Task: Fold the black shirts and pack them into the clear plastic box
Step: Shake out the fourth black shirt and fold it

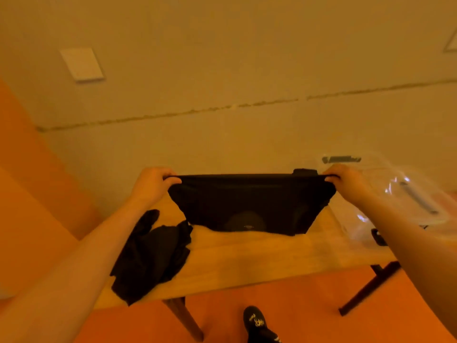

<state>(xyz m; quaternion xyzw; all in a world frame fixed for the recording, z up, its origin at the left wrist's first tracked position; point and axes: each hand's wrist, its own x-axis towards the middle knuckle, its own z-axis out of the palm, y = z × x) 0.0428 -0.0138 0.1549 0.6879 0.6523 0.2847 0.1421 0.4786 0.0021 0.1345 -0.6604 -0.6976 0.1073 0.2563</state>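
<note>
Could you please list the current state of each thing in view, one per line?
Black shirt held up: stretched taut between both hands, lower edge touching the table.
Crumpled black shirt: unfolded, heaped at the table's left end.
Clear plastic box: on the table's right side; open or closed cannot be told.
Left hand: grips the shirt's top corner.
Right hand: grips the other corner.
Wooden table: upright.

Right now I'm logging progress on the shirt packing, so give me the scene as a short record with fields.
held item: black shirt, stretched between both hands above the wooden table
left hand: grip on the shirt's left top corner
right hand: grip on the shirt's right top corner
waiting: crumpled black shirt on the table's left end
clear plastic box: at the table's right end; contents cannot be told
</note>
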